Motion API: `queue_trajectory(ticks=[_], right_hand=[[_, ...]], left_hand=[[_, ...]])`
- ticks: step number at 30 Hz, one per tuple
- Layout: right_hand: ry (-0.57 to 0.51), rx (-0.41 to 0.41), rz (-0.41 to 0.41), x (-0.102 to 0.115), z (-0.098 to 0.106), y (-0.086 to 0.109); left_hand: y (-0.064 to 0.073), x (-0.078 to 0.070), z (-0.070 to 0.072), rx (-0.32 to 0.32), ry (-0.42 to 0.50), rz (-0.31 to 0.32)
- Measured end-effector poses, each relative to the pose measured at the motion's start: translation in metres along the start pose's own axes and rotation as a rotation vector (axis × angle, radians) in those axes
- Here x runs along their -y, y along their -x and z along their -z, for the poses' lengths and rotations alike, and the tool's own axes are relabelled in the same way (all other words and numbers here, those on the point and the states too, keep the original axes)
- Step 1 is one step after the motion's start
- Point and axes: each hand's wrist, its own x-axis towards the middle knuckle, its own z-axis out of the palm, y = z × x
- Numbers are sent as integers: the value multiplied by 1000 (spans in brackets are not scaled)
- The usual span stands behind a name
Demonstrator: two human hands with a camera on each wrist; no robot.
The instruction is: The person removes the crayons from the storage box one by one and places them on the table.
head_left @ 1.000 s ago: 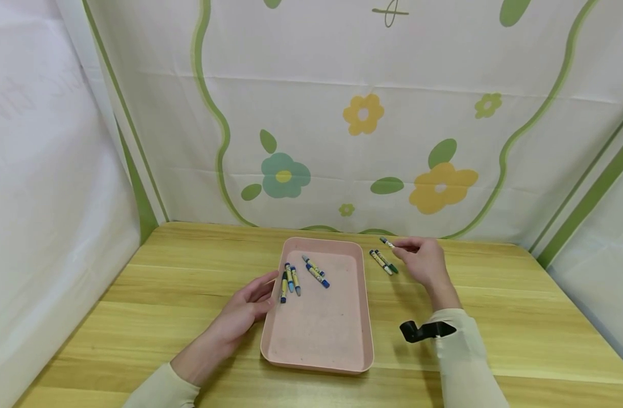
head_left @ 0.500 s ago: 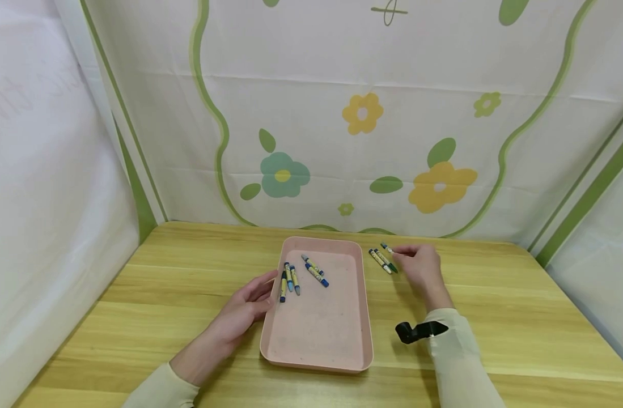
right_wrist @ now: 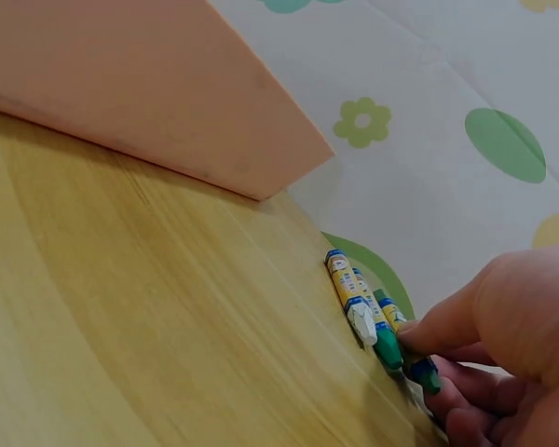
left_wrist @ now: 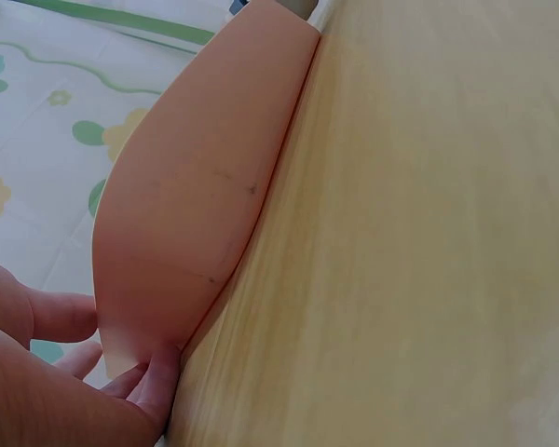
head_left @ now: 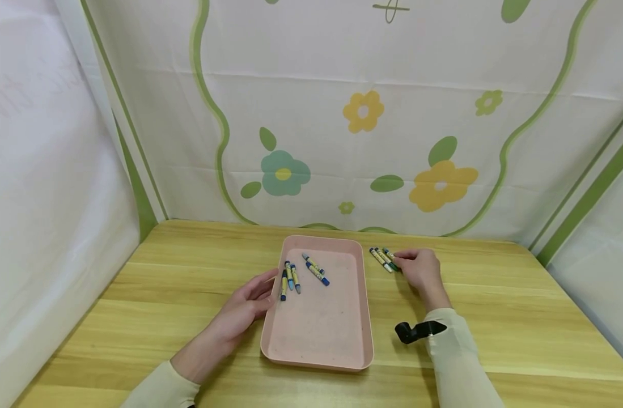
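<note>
My right hand [head_left: 419, 267] pinches a dark green crayon [right_wrist: 423, 371] between thumb and fingers, low over the table. Directly left of it, a white crayon [right_wrist: 350, 298] and a green crayon [right_wrist: 385, 341] lie side by side on the wood. My left hand [head_left: 244, 309] rests against the outer left wall of a pink tray [head_left: 321, 334], its fingers fairly straight. Inside the tray lie several crayons: a light blue one [head_left: 289, 276], a grey one [head_left: 295, 279] and a dark-ended one [head_left: 283, 286] at the left wall, with a blue one [head_left: 317, 273] beside another crayon [head_left: 312, 263] further in.
The wooden table [head_left: 495, 317] stretches to both sides of the tray. A white cloth backdrop [head_left: 311, 130] with printed flowers rises along its back edge. A black strap [head_left: 418, 331] sits on the right sleeve.
My right hand has lowered the dark green crayon and brought it slightly left, alongside the two crayons on the table. The left hand and the tray stay in place.
</note>
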Motion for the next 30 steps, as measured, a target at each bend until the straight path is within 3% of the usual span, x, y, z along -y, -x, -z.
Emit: queue_trajectory(ticks=[30], right_hand=[[46, 11, -15, -1, 2, -3]], left_hand=[[-1, 0, 1, -6, -3, 5]])
